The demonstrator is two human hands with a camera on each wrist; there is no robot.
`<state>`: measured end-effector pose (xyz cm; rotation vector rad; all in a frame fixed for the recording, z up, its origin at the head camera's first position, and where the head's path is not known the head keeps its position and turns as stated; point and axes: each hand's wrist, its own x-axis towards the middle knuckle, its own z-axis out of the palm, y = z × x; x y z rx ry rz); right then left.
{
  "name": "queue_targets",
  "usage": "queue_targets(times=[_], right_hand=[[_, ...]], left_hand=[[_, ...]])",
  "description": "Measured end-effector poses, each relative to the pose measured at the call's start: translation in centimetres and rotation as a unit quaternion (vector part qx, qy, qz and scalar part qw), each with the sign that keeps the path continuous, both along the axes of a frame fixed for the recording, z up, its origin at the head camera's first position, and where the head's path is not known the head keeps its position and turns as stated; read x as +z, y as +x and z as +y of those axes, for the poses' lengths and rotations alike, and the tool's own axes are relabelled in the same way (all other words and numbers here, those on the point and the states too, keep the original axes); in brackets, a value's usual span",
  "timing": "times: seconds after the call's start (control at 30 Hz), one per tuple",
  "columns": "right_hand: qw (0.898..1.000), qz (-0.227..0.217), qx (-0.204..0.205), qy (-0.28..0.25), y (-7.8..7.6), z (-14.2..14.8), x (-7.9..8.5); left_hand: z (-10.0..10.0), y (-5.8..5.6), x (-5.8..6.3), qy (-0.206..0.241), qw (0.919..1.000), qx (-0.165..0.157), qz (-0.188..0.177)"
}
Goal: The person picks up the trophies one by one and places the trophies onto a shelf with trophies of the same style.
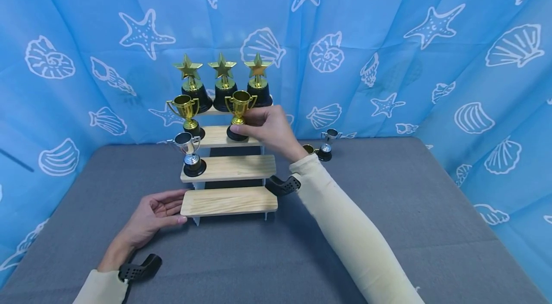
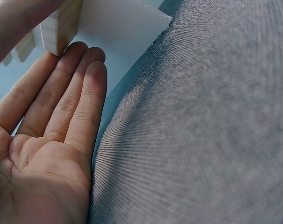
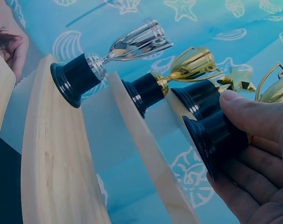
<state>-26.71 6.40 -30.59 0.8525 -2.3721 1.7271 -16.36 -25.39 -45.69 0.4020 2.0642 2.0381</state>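
The right hand (image 1: 276, 130) pinches a gold cup (image 1: 237, 121) by its black base, at the right of the second-highest wooden step (image 1: 213, 137); contact is unclear. The left hand (image 1: 148, 218), fingers nearly straight, touches the lowest step's (image 1: 228, 201) left end. Another gold cup (image 1: 186, 107) stands left, behind a silver cup (image 1: 189, 148) one step lower.

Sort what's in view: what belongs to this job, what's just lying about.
Part of the job:
gold cup in the right hand
stepped stand, left hand at its end
three star trophies, second gold cup and silver cup on the stand
probably the other silver cup and partly hidden gold item, off the stand

Background:
shell-print curtain
grey cloth
black wrist straps
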Motion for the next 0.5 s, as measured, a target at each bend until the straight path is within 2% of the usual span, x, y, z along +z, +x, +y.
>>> queue_targets(times=[0.27, 0.5], right_hand=[[1.0, -0.006, -0.008, 0.009, -0.6, -0.9, -0.6], [0.999, -0.01, -0.023, 0.038, -0.8, -1.6, -0.8]], left_hand=[[-0.1, 0.0, -0.1, 0.01, 0.9999, -0.004, 0.003], [-0.1, 0.0, -0.1, 0.001, 1.0, -0.001, 0.001]])
